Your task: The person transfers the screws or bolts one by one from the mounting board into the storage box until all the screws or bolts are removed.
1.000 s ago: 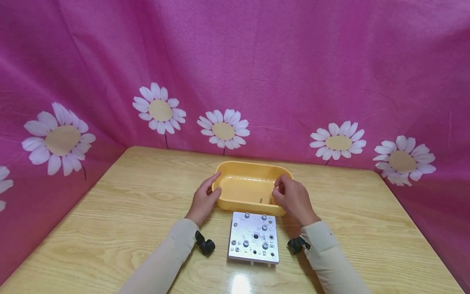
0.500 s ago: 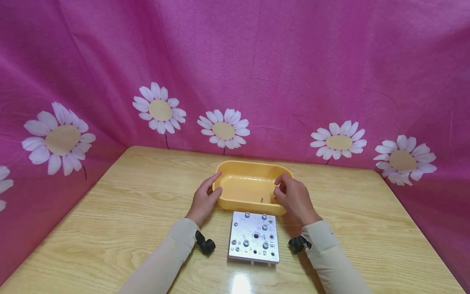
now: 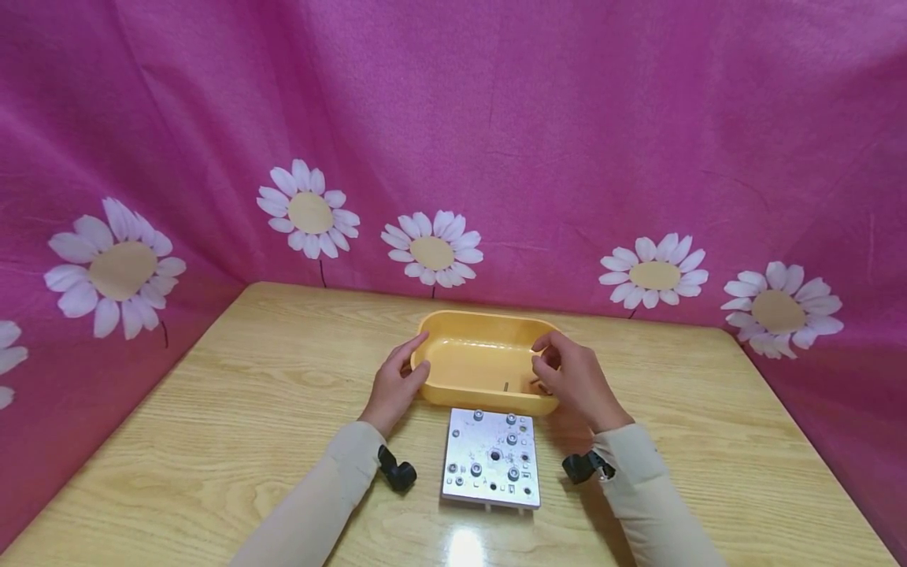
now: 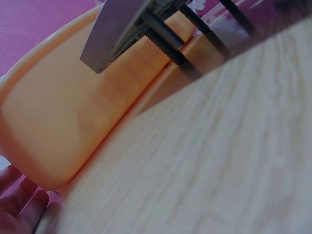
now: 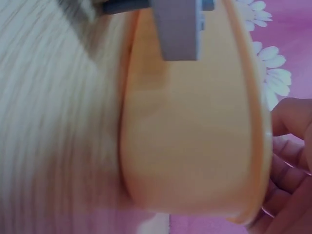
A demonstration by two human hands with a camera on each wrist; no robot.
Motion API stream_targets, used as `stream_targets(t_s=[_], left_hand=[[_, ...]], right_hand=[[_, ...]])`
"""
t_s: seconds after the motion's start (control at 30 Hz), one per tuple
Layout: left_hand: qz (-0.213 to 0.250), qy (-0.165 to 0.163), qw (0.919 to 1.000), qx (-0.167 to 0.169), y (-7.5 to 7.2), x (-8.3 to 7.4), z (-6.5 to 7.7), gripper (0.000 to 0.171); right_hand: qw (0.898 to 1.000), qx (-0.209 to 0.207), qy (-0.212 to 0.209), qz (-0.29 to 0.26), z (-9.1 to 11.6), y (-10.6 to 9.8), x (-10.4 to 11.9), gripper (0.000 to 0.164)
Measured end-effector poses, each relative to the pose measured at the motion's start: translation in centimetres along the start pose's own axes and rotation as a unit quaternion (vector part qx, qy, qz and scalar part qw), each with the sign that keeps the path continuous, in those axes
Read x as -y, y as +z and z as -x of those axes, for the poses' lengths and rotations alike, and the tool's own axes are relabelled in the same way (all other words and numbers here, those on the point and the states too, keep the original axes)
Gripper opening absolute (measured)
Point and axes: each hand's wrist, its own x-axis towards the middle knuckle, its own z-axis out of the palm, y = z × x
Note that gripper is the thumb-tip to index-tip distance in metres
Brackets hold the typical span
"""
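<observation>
Two hands are at the yellow tray (image 3: pixel 471 398), which sits on the table (image 3: pixel 212 394) just below the center of the head view. The left hand (image 3: pixel 393 391) holds its left end, thumb and forefinger spread apart at the rim. The right hand (image 3: pixel 577 382) reaches over the right end, fingers bent, with a gap between thumb and forefinger; whether the other fingers pinch anything, I cannot tell. A small pin (image 3: pixel 506 387) lies inside, by the near wall, left of those fingers.

The step in hand looks like picking small parts out of the tray. To do it well, the left hand should brace the end lightly so the tray cannot slide, while the right fingertips come down low and pinch a pin across its thin sides. The near wall is close, so coming in from above should avoid bumping it.

The tray's long axis runs left to right, tipping slightly downward to the right, open side up. The pin points roughly up and down the frame; its head end is too small to make out. Below the tray, the nearly square metal plate (image 3: pixel 482 449) has no clear long axis; its bolts (image 3: pixel 512 474) stand heads up, shanks downward.
</observation>
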Motion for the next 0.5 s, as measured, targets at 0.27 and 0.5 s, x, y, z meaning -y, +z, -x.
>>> stream_targets(t_s=[0.27, 0.5], left_hand=[[0.007, 0.007, 1.0, 0.003, 0.0, -0.1, 0.0, 0.049], [0.005, 0.001, 1.0, 0.001, 0.0, 0.0, 0.0, 0.049]], right_hand=[[0.999, 0.002, -0.031, -0.007, 0.2, -0.4, 1.5, 0.015], [0.997, 0.037, -0.062, 0.0, 0.5, -0.7, 3.2, 0.015]])
